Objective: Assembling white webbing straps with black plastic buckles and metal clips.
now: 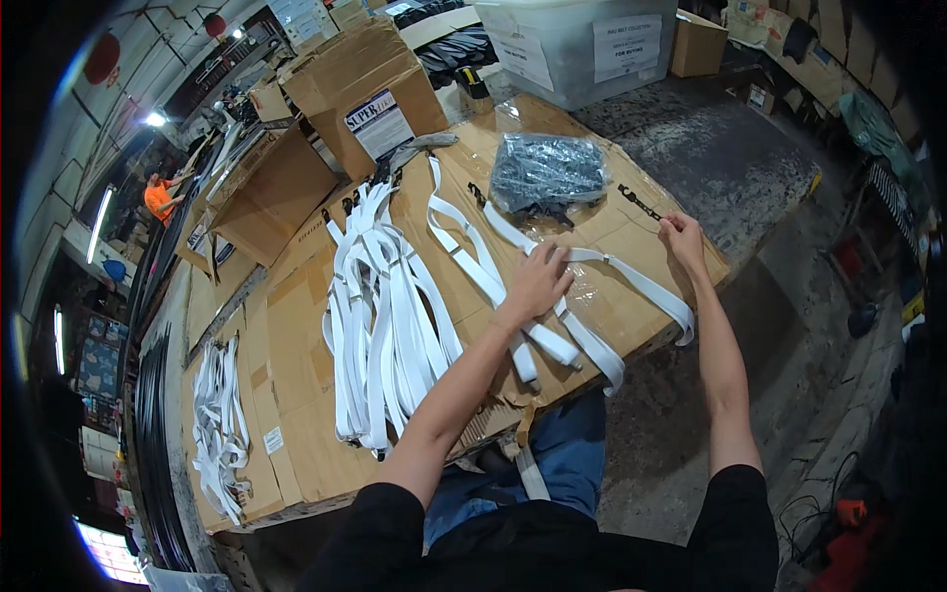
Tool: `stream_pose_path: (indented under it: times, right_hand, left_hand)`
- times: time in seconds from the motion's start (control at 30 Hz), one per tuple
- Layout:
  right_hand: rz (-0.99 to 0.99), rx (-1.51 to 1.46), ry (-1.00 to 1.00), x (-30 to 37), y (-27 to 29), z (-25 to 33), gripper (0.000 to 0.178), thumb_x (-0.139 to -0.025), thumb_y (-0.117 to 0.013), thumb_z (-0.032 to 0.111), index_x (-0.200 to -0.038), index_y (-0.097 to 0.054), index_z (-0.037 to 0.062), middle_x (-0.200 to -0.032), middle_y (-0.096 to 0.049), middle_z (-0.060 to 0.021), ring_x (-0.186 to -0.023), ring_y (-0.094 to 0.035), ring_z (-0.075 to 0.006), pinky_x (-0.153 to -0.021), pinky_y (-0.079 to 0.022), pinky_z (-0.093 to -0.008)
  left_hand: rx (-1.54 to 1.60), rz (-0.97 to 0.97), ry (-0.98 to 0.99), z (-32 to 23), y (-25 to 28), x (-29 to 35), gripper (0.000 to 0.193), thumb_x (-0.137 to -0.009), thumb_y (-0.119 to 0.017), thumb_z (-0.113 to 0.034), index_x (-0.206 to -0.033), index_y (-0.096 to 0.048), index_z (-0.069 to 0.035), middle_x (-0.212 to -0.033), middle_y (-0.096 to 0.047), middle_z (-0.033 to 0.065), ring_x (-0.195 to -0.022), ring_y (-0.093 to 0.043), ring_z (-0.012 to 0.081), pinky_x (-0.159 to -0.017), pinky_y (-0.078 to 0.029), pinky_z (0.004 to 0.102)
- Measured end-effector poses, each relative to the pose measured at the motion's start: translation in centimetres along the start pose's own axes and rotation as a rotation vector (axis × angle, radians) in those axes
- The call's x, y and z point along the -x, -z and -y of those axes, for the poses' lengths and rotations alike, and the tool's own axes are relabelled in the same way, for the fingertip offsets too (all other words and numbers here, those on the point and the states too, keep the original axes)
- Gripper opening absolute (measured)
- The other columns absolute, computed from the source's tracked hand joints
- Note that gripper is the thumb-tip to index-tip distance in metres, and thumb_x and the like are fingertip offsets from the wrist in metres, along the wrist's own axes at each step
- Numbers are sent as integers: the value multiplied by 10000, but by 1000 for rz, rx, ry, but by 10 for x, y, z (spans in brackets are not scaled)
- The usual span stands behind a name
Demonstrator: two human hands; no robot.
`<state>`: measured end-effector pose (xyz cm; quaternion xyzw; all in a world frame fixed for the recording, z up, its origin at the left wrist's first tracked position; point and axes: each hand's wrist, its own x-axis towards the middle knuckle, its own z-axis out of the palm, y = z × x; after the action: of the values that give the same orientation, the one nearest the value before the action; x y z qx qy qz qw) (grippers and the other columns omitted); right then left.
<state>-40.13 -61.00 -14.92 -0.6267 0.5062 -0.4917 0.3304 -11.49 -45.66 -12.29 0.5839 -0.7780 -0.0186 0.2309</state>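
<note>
My left hand point(538, 281) lies over white straps point(636, 278) near the table's front edge, its fingers spread and touching them. Some strap ends hang over that edge. To the right, the fingers of my right hand point(683, 240) are pinched together. They are beside a short, dark row of small fittings point(639, 202); what is between them is too small to make out. A black clip point(477, 194) shows at the far end of a strap. Beyond my left hand sits a clear plastic bag of dark pieces point(548, 170).
A thick bundle of white straps point(380, 316) lies left of my left forearm, and a smaller pile point(219, 424) farther left. Flat cardboard point(296, 365) covers the table. Behind stand an open carton point(365, 84) and a translucent bin point(577, 59). Someone in orange point(158, 199) is far left.
</note>
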Motion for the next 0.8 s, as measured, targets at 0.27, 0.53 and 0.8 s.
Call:
stream_pose_path:
  times: [0.27,0.53,0.8]
  right_hand:
    - [5,5,-14,3,2,12,148,-806,-638,90,-900,-679,-17,-696,-629,-11,-597,-532,-62,-528,-418,-216]
    - [-33,38,20,3,-7,17,146,-785,-665,103,-871,-692,-13,-689,-641,-13,-602,-542,-68,-555,-429,-223]
    - [-75,-257,-1,33,-26,12,126,-760,-686,19,-881,-697,-12,-771,-657,-28,-680,-570,-71,-612,-447,-202]
  left_hand:
    - [-253,-172,-2,104,42,15,306,-807,-592,-188,-1057,-524,-25,-1017,-487,179,-961,-450,335,-859,-363,422]
    - [-641,70,194,219,95,4,417,-808,-590,-237,-1213,-517,-166,-1331,-412,168,-1296,-310,338,-999,-273,586]
    - [-203,-342,-209,70,67,-93,407,-674,-654,-183,-1058,-582,-68,-1040,-527,169,-967,-526,331,-792,-440,444]
